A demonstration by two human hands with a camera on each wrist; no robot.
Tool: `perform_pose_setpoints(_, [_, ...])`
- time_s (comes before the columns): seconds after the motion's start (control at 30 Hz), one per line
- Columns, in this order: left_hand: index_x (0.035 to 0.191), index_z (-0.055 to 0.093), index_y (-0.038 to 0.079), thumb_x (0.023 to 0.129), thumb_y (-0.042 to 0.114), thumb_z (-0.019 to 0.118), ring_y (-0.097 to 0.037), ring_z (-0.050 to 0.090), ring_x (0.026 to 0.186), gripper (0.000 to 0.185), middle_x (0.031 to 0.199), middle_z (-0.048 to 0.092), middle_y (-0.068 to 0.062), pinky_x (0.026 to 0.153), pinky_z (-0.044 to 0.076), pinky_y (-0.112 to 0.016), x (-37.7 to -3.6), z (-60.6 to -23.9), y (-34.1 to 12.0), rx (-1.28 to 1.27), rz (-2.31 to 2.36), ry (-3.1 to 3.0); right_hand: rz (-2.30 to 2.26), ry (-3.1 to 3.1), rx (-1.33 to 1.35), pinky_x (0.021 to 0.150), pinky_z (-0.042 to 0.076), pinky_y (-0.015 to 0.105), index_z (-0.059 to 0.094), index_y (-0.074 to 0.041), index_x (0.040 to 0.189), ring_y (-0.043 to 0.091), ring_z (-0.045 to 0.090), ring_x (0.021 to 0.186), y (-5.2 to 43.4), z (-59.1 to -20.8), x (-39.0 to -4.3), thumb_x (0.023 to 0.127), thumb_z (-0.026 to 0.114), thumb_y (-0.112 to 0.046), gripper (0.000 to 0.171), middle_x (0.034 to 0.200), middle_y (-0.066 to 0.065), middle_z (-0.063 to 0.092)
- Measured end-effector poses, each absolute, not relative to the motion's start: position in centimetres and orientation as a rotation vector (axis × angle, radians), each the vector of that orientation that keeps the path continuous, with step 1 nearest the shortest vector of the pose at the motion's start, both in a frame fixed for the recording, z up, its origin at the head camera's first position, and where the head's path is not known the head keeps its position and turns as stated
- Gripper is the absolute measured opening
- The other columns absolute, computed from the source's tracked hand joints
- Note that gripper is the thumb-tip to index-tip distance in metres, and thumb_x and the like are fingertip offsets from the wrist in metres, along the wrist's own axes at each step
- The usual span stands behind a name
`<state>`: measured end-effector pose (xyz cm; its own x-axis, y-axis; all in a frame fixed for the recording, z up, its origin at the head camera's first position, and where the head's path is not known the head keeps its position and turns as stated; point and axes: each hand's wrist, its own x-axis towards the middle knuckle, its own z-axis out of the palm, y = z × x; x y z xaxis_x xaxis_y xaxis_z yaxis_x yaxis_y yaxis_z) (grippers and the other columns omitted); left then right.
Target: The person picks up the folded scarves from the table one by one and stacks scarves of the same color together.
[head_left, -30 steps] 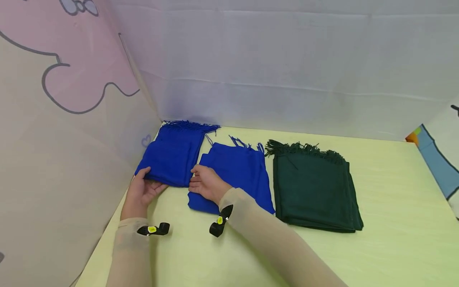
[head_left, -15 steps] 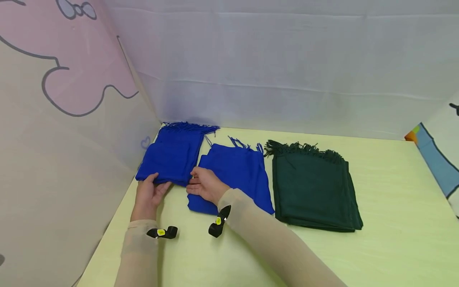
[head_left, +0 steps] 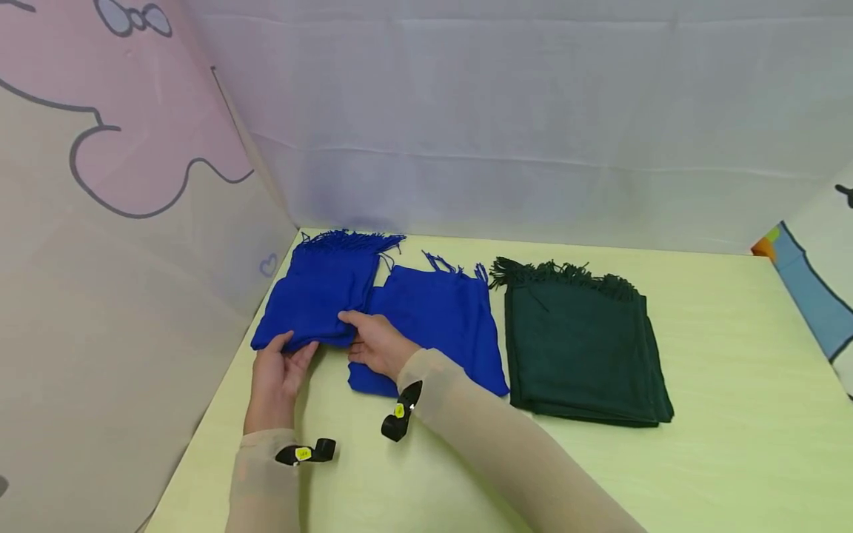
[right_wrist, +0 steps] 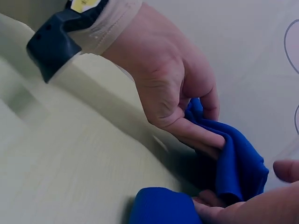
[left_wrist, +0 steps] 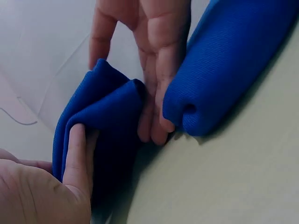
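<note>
In the head view a folded blue scarf (head_left: pixel 308 303) with a fringe lies at the back left, its near part folded over. My left hand (head_left: pixel 276 377) pinches its near edge, thumb above and fingers underneath; the left wrist view shows the layers raised between them. At the near right corner my right hand (head_left: pixel 381 344) holds the same scarf, its thumb over the cloth and its fairly straight fingers below. How firmly it grips is hard to see. A second blue scarf (head_left: pixel 440 311), also folded, lies partly beneath my right hand and forearm.
A folded dark green scarf (head_left: pixel 580 352) with a fringe lies to the right on the pale yellow table (head_left: pixel 740 385). White cloth (head_left: pixel 533 111) hangs behind the table, and a printed cloth panel (head_left: pixel 153 296) stands close along the left edge.
My left hand has slid right along the near edge of the left scarf. My right thumb has moved left onto that scarf's corner. The other scarves have stayed put.
</note>
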<state>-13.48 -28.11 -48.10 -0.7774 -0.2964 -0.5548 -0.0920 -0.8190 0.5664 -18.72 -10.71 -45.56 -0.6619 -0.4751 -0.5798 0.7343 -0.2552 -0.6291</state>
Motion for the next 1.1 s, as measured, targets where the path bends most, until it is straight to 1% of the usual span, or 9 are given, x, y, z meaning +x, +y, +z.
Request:
perform_pose_setpoints(0.2, [0.157,0.016,0.023,0.104,0.008,0.05,-0.028,0.073,0.069,0.065,0.102,0.064,-0.012,0.074,0.061,-0.035,-12.0,-48.5,-27.5,0.955,-2.691,-1.027,-2.045,1.142,0.338,0.098,0.05,0.053,0.004,-0.003,0.159,0.047,0.06,0.113,-11.3,-46.1,-18.0,0.094,0.07,-0.012,0.093,0.143,0.027,0.043])
perform_pose_setpoints(0.37, [0.156,0.019,0.02,0.105,0.013,0.051,-0.026,0.074,0.078,0.061,0.096,0.068,-0.013,0.08,0.059,-0.035,-11.2,-49.0,-27.9,0.923,-2.719,-1.093,-2.1,1.129,0.414,0.086,0.058,0.046,0.004,-0.005,0.16,0.041,0.063,0.111,-12.0,-46.5,-17.9,0.093,0.067,0.001,0.092,0.144,0.028,0.042])
perform_pose_setpoints(0.47, [0.158,0.012,0.02,0.105,0.024,0.05,-0.024,0.072,0.095,0.065,0.107,0.066,-0.012,0.095,0.054,-0.033,-11.1,-49.5,-28.7,0.905,-2.797,-1.054,-2.137,1.159,0.445,0.081,0.06,0.042,0.009,-0.006,0.16,0.038,0.062,0.113,-12.4,-46.5,-17.7,0.092,0.064,0.008,0.089,0.15,0.026,0.036])
perform_pose_setpoints(0.57, [0.159,0.01,0.024,0.105,0.032,0.05,-0.024,0.054,0.129,0.067,0.14,0.05,-0.01,0.113,0.038,-0.035,-11.1,-50.2,-29.9,0.84,-2.919,-0.785,-2.164,1.18,0.434,0.078,0.061,0.04,0.014,-0.007,0.16,0.037,0.062,0.114,-12.7,-46.1,-17.6,0.091,0.063,0.011,0.086,0.151,0.024,0.035])
perform_pose_setpoints(0.67, [0.156,0.024,0.024,0.105,0.028,0.051,-0.021,0.038,0.142,0.057,0.151,0.041,-0.007,0.118,0.029,-0.039,-11.0,-50.7,-31.1,0.742,-3.003,-0.404,-2.175,1.17,0.397,0.078,0.061,0.041,0.016,-0.007,0.16,0.037,0.062,0.114,-12.7,-45.6,-17.6,0.09,0.063,0.013,0.086,0.15,0.022,0.037])
perform_pose_setpoints(0.7, [0.153,0.03,0.022,0.105,0.025,0.051,-0.022,0.037,0.143,0.052,0.151,0.043,-0.007,0.119,0.028,-0.04,-10.9,-50.8,-31.4,0.701,-3.019,-0.297,-2.174,1.167,0.387,0.077,0.061,0.041,0.016,-0.008,0.159,0.036,0.063,0.113,-12.6,-45.5,-17.6,0.09,0.063,0.013,0.086,0.15,0.022,0.038])
perform_pose_setpoints(0.8, [0.143,0.044,0.013,0.105,0.013,0.051,-0.027,0.049,0.134,0.039,0.137,0.057,-0.013,0.116,0.034,-0.041,-10.5,-50.6,-32.0,0.629,-3.042,-0.156,-2.163,1.171,0.361,0.078,0.061,0.04,0.018,-0.008,0.159,0.035,0.064,0.11,-12.3,-45.1,-17.8,0.091,0.063,0.013,0.085,0.15,0.021,0.038])
perform_pose_setpoints(0.93, [0.134,0.049,0.004,0.104,0.002,0.047,-0.03,0.057,0.126,0.03,0.132,0.06,-0.017,0.112,0.04,-0.042,-10.2,-50.1,-32.2,0.526,-3.076,-0.158,-2.158,1.202,0.321,0.078,0.061,0.039,0.019,-0.008,0.159,0.032,0.068,0.102,-11.8,-44.9,-18.0,0.091,0.065,0.008,0.083,0.146,0.021,0.043])
perform_pose_setpoints(1.1, [0.133,0.048,0.003,0.103,-0.004,0.042,-0.028,0.057,0.125,0.031,0.132,0.059,-0.016,0.111,0.041,-0.042,-10.2,-49.5,-31.8,0.435,-3.093,-0.093,-2.153,1.227,0.295,0.078,0.061,0.037,0.018,-0.009,0.159,0.03,0.072,0.091,-10.9,-44.6,-18.1,0.091,0.068,0.002,0.085,0.142,0.02,0.049])
